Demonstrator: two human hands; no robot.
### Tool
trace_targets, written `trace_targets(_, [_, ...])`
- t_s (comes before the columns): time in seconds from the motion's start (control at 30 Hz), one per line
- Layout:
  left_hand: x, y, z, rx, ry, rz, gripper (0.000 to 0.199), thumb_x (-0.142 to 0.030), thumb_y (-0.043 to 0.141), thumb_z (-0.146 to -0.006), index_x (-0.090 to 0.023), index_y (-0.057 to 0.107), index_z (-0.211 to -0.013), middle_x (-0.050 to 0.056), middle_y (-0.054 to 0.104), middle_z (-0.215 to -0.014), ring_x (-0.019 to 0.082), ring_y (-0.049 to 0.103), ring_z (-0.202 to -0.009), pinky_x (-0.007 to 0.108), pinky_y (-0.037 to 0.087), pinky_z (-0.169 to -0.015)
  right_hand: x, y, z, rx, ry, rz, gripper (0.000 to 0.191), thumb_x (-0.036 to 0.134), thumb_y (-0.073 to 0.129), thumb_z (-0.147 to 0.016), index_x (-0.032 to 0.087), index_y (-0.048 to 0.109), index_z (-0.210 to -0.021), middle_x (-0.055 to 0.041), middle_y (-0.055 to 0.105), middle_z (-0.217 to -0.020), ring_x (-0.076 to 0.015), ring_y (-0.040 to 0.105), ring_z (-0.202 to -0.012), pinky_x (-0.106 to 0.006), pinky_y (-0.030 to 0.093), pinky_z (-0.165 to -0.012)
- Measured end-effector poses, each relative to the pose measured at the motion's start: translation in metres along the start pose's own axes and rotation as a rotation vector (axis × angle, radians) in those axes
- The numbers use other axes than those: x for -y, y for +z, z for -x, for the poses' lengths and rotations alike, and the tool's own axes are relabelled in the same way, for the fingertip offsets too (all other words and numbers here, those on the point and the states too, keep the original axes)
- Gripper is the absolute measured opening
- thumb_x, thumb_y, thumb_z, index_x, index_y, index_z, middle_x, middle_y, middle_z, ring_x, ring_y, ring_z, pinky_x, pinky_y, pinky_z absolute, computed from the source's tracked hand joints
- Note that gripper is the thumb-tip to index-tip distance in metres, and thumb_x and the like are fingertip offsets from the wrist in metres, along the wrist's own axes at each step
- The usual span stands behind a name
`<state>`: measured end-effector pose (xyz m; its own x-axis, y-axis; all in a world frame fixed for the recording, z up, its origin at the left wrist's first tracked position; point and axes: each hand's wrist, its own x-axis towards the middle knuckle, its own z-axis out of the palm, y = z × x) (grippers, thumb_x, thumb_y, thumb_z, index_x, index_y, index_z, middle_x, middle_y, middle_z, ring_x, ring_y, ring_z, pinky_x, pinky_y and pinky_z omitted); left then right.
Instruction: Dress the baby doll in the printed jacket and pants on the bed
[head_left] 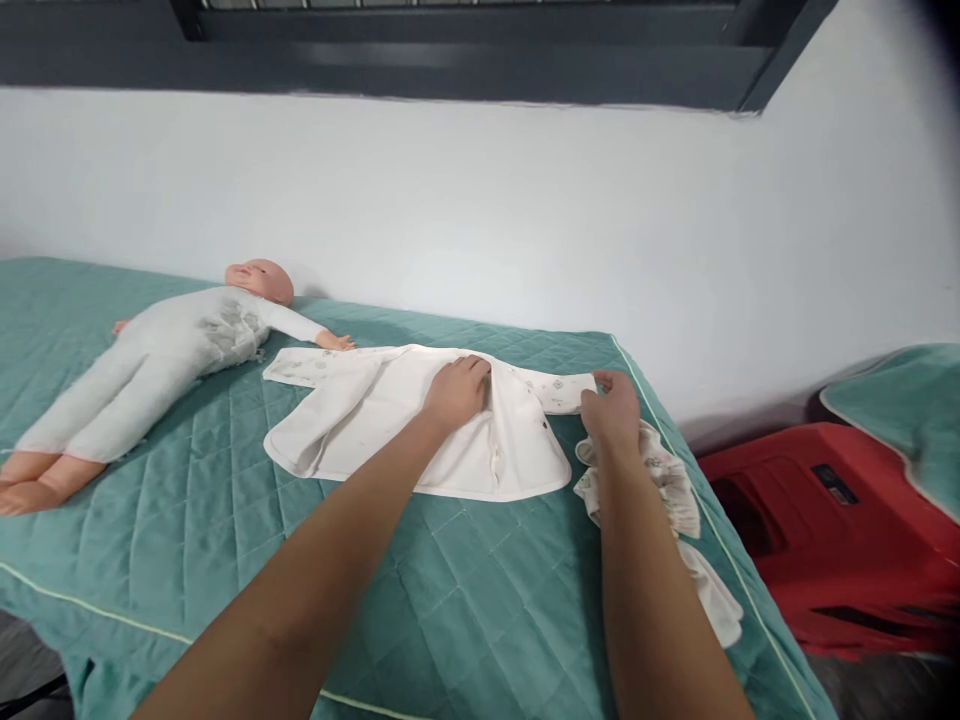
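Clock from view centre. Green quilted cover (465, 600): widest. Red plastic stool (862, 540): 4 o'clock. Doll (161, 345) in white: 9 o'clock, lying on cover. White shirt (390, 410): mid-view, spread on cover. Bunched clothes (679, 490): 4 o'clock, beside right forearm. Right hand (615, 405): narrow pinch on 3 o'clock sleeve's end. Left hand (459, 392): on shirt front; grip cannot be told.

The baby jacket (397, 410) is white — its sleeves (556, 388) bear small greyish motifs, perhaps diamonds. The doll's cloth body (161, 325) is white. The quilted cover (457, 580) is teal green, diamond-stitched, with pale yellow-green piping (97, 604). The bunched garment (676, 490) is off-white, faintly printed; the plastic stool (885, 480), red — the wall (525, 220) white.
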<state>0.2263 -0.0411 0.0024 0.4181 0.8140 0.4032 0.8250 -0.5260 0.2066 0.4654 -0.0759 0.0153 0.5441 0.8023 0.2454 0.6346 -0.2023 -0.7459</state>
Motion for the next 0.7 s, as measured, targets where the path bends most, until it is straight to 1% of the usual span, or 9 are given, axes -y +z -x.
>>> trace_targets(0.1, [0.001, 0.0, 0.0, -0.023, -0.062, 0.029, 0.04, -0.011, 0.042, -0.088, -0.019, 0.057, -0.124, 0.009, 0.064, -0.124, 0.026, 0.059, -0.109, 0.04, 0.049, -0.094, 0.01, -0.003, 0.006, -0.041, -0.026, 0.07, 0.048, 0.018, 0.052, -0.074, 0.014, 0.062, -0.121, -0.0161, 0.062, -0.127, -0.032, 0.052, -0.122, -0.049, 0.038, -0.107])
trace_targets(0.17, [0.002, 0.001, -0.001, -0.022, -0.072, 0.043, 0.044, -0.012, 0.042, -0.088, -0.018, 0.053, -0.13, 0.01, 0.062, -0.128, 0.026, 0.058, -0.111, 0.041, 0.048, -0.097, 0.015, -0.003, 0.009, -0.057, -0.053, 0.065, 0.046, 0.02, 0.051, -0.076, 0.015, 0.063, -0.12, -0.0159, 0.062, -0.127, -0.0317, 0.052, -0.122, -0.049, 0.037, -0.108])
trace_targets(0.23, [0.002, 0.002, -0.001, -0.025, -0.069, 0.053, 0.047, -0.013, 0.042, -0.088, -0.019, 0.05, -0.134, 0.01, 0.06, -0.132, 0.027, 0.057, -0.114, 0.041, 0.047, -0.099, 0.018, -0.002, 0.011, -0.048, -0.084, 0.023, 0.044, 0.022, 0.051, -0.077, 0.015, 0.062, -0.119, -0.0155, 0.061, -0.128, -0.0301, 0.052, -0.122, -0.048, 0.037, -0.109])
trace_targets(0.33, [0.002, 0.002, -0.001, -0.028, -0.078, 0.066, 0.048, -0.012, 0.042, -0.088, -0.02, 0.049, -0.135, 0.01, 0.057, -0.135, 0.026, 0.057, -0.116, 0.04, 0.047, -0.1, 0.02, 0.003, 0.013, -0.005, -0.121, -0.037, 0.042, 0.024, 0.051, -0.078, 0.016, 0.061, -0.117, -0.0143, 0.061, -0.128, -0.0281, 0.052, -0.121, -0.046, 0.037, -0.11])
trace_targets(0.4, [0.002, 0.003, -0.002, -0.024, -0.087, 0.068, 0.048, -0.013, 0.042, -0.088, -0.021, 0.049, -0.134, 0.01, 0.057, -0.136, 0.026, 0.057, -0.116, 0.041, 0.047, -0.1, 0.022, 0.006, 0.015, 0.018, -0.154, -0.037, 0.039, 0.025, 0.05, -0.078, 0.017, 0.062, -0.114, -0.0131, 0.062, -0.125, -0.0278, 0.052, -0.121, -0.046, 0.036, -0.11])
trace_targets(0.5, [0.002, 0.003, -0.002, -0.023, -0.098, 0.059, 0.044, -0.013, 0.042, -0.088, -0.02, 0.051, -0.131, 0.011, 0.058, -0.133, 0.027, 0.056, -0.115, 0.043, 0.047, -0.1, 0.026, 0.007, 0.019, 0.016, -0.194, -0.003, 0.035, 0.022, 0.049, -0.077, 0.017, 0.063, -0.109, -0.0126, 0.063, -0.121, -0.0282, 0.052, -0.12, -0.046, 0.035, -0.111])
trace_targets(0.6, [0.002, 0.004, -0.003, -0.022, -0.114, 0.041, 0.037, -0.013, 0.043, -0.088, -0.02, 0.055, -0.122, 0.012, 0.059, -0.127, 0.028, 0.056, -0.114, 0.043, 0.047, -0.098, 0.031, 0.005, 0.022, -0.006, -0.187, 0.025, 0.036, 0.02, 0.048, -0.078, 0.016, 0.064, -0.11, -0.0134, 0.063, -0.12, -0.0288, 0.052, -0.118, -0.045, 0.036, -0.11])
trace_targets(0.7, [0.002, 0.004, -0.003, -0.018, -0.123, 0.017, 0.03, -0.013, 0.043, -0.089, -0.02, 0.059, -0.113, 0.011, 0.061, -0.121, 0.027, 0.056, -0.111, 0.043, 0.048, -0.096, 0.032, 0.004, 0.023, 0.003, -0.172, 0.033, 0.038, 0.02, 0.048, -0.078, 0.016, 0.064, -0.112, -0.0136, 0.062, -0.121, -0.0288, 0.051, -0.118, -0.045, 0.036, -0.109])
